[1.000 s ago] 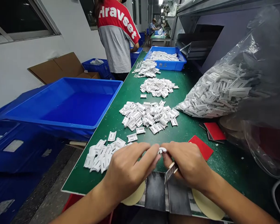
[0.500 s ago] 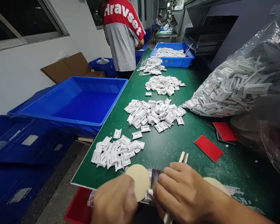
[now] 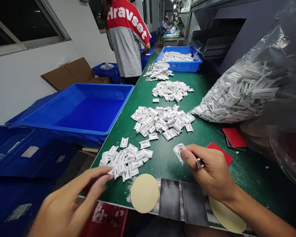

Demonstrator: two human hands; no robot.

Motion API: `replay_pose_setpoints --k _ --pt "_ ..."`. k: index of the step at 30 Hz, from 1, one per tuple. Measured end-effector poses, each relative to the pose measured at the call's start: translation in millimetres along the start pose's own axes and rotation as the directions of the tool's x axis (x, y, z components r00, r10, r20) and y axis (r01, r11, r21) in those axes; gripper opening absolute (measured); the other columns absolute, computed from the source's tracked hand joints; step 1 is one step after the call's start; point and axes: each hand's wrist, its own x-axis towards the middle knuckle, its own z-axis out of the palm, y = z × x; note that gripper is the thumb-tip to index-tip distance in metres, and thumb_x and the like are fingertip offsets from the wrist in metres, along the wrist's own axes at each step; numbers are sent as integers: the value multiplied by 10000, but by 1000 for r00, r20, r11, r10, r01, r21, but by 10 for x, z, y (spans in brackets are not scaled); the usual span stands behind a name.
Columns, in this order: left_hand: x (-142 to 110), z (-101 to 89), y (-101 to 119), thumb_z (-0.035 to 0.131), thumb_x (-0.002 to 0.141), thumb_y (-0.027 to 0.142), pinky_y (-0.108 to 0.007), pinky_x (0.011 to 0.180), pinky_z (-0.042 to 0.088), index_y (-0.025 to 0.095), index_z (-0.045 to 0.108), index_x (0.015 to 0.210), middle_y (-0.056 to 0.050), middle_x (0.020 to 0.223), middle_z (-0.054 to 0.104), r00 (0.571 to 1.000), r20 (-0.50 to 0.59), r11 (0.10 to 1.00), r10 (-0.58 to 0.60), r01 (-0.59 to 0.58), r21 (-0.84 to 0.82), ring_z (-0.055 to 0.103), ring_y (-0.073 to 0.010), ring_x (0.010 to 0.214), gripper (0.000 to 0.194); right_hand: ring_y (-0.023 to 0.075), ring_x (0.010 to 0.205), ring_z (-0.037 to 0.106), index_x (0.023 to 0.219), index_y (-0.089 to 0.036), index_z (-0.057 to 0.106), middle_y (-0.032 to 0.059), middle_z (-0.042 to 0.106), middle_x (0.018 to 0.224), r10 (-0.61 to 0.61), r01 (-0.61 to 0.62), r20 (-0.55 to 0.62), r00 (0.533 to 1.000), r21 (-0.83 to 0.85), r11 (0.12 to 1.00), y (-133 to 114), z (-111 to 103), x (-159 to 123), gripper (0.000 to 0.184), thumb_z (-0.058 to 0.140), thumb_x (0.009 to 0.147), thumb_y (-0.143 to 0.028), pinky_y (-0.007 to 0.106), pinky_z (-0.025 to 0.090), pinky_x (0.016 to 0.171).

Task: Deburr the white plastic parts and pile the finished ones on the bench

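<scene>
My right hand [image 3: 212, 171] is closed over the green table [image 3: 177, 154], pinching a small white plastic part [image 3: 179, 152] at its fingertips, with a thin tool [image 3: 199, 163] tucked between the fingers. My left hand [image 3: 71, 204] hovers at the table's near left edge with fingers stretched out, holding nothing, its tips close to a small pile of white parts [image 3: 124, 159]. A larger heap of the same parts [image 3: 162, 121] lies further back.
A big blue bin [image 3: 76, 110] sits left of the table. A clear bag of white parts [image 3: 244, 90] bulges at the right, red pads [image 3: 234, 136] beside it. Round beige discs [image 3: 144, 193] lie at the near edge. A person in a red and grey shirt [image 3: 125, 36] stands at the far left.
My hands came apart. The right hand rose forward with a white part in its fingertips; the left hand swung out to the left edge and opened.
</scene>
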Motion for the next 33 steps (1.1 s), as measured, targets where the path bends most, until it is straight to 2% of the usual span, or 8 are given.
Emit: replay_pose_setpoints --k 2,4,8,14,18,21,26,33 --pt "269 199 499 616 906 420 -240 777 543 313 651 1231 -17 1154 740 982 91 969 164 -142 -204 697 -224 988 343 82 522 420 740 -197 598 -49 484 595 21 -21 5 1000 12 1000 16 27 -9 288 495 990 -297 226 327 515" --pt "538 443 928 642 904 358 -256 814 536 291 608 1312 -50 1247 697 916 233 882 326 -206 -425 677 -206 1002 415 82 520 421 744 -196 602 -49 482 591 39 -39 -10 999 19 999 41 46 -14 287 499 989 -306 227 324 513" --pt "932 843 1305 659 903 320 -241 821 516 210 732 1058 -47 1054 738 846 266 677 461 -141 -722 673 -166 937 203 82 507 417 813 -198 618 -53 487 594 121 -118 -50 991 57 991 93 34 -9 229 539 969 -344 227 320 492" --pt "1100 919 1109 667 898 353 -231 719 529 206 701 987 -1 844 692 931 264 546 254 87 -833 674 -131 763 175 124 743 584 1294 -226 554 8 642 903 118 -118 7 993 62 991 115 -108 65 351 461 1005 -402 242 437 636" --pt "1065 906 1052 696 881 357 -200 683 537 205 706 1040 -2 908 672 901 359 523 244 189 -831 655 -96 721 220 122 980 621 1202 -206 608 34 680 1096 -5 9 34 999 -113 994 168 -152 107 242 452 1026 -264 238 443 845" --pt "1033 943 1052 722 864 343 -199 699 557 215 711 1074 7 899 651 858 427 513 286 239 -824 644 -86 717 247 110 822 622 1112 -168 596 24 675 941 -113 134 104 988 -217 967 207 -134 99 188 439 1018 -210 234 437 737" --pt "992 974 1023 739 854 273 -164 682 562 206 716 1029 29 818 653 806 495 473 323 316 -822 669 -77 687 188 146 583 553 843 -163 591 6 599 672 -295 363 213 931 -482 798 222 -94 54 373 489 985 -493 306 348 570" --pt "932 945 1043 740 857 272 -118 647 546 203 715 990 43 798 679 777 551 461 304 386 -799 677 -55 661 152 135 469 443 643 -199 513 -9 478 520 -341 409 237 910 -654 636 234 -78 37 529 430 974 -604 330 257 508"
